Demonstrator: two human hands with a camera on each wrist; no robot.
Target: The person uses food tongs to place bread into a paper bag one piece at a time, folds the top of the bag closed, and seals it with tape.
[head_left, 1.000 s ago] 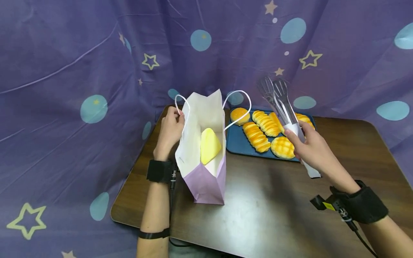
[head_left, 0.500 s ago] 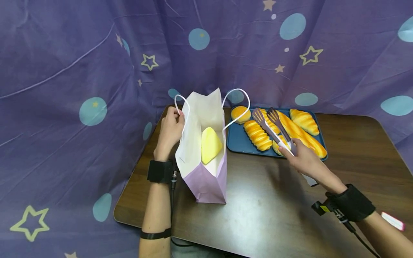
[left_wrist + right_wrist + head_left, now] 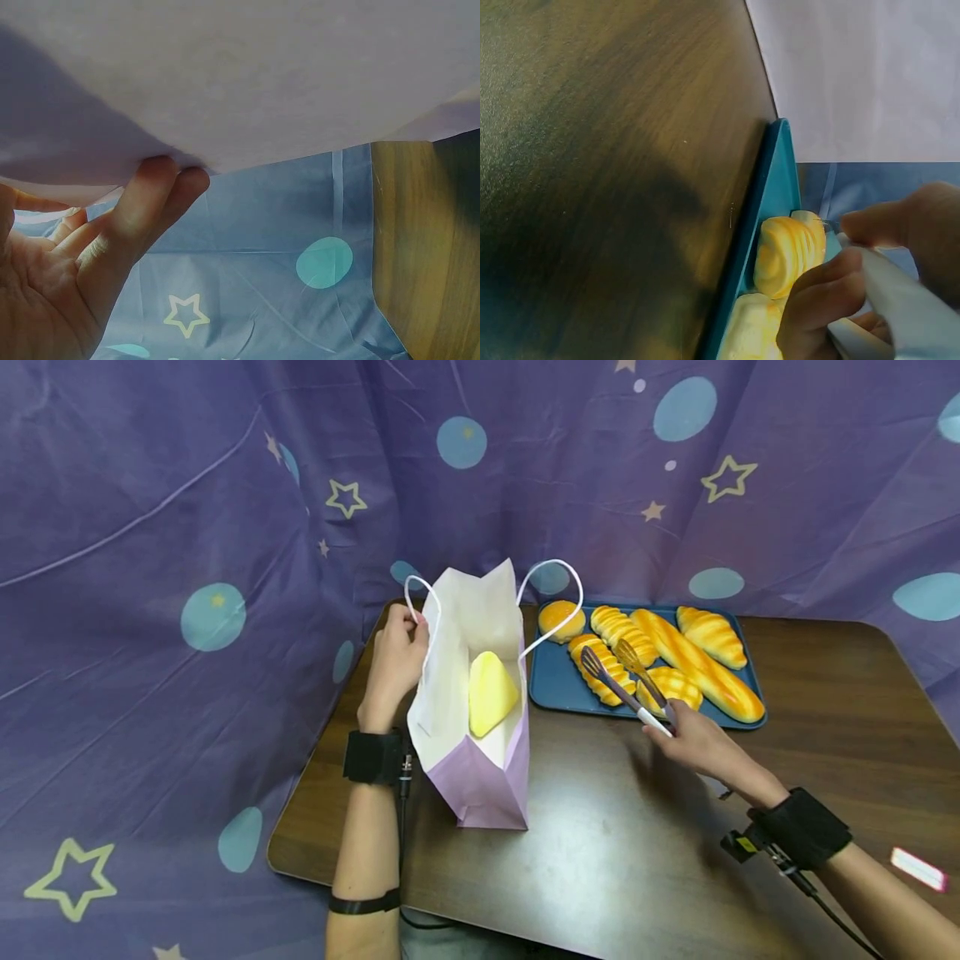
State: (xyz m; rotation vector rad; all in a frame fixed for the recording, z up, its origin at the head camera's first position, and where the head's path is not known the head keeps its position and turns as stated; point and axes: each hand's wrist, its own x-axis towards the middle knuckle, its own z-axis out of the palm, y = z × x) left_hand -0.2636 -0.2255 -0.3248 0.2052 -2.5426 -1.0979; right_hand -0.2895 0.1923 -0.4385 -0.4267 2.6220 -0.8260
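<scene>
A purple paper bag (image 3: 491, 793) with white handles stands upright and open-topped on the table, a yellow wedge (image 3: 491, 693) lying inside. My left hand (image 3: 396, 660) pinches the bag's left top edge near one handle; in the left wrist view its fingertips press the bag's outer side. My right hand (image 3: 701, 739) grips serving tongs (image 3: 651, 718) by the white handles. Their slotted tips are spread over a ridged bread roll (image 3: 613, 667) at the tray's near left, one on each side; whether they touch it I cannot tell. The right wrist view shows the roll (image 3: 791, 251) beyond my fingers.
The blue tray (image 3: 551, 689) also bears a round bun (image 3: 561, 621), another ridged roll (image 3: 618, 631), a long loaf (image 3: 697, 664), a croissant-like bread (image 3: 712, 635) and a cross-hatched bun (image 3: 678, 683). A white and pink object (image 3: 918, 868) lies right. A purple curtain (image 3: 525, 485) hangs behind.
My right hand has lowered the tongs from above the tray and shifted them left onto the near-left ridged roll. My left hand keeps its hold on the bag.
</scene>
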